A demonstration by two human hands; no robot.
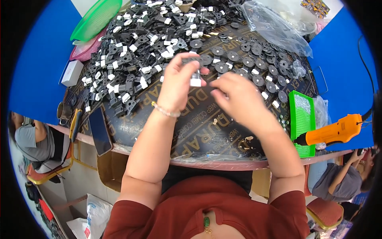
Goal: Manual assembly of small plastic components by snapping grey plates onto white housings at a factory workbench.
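My left hand [177, 77] is raised over the table, its thumb and fingers closed on a small black plastic part with a white end [195, 82]. Just to the right, my right hand [240, 97] is slightly blurred, with thumb and forefinger drawn together; whatever sits between them is too small to make out. The two hands are close but apart. Beyond my left hand spreads a big pile of black plastic parts with white pieces [147, 44]. Several round black discs [221, 67] lie behind my right hand.
At the right, a green tray [295, 115] holds small metallic bits, with an orange electric screwdriver [338, 130] across it. A phone [100, 129], yellow-handled pliers [75, 124] and a white box [72, 73] lie left. Clear plastic bags [274, 28] rest far right; people sit at both sides.
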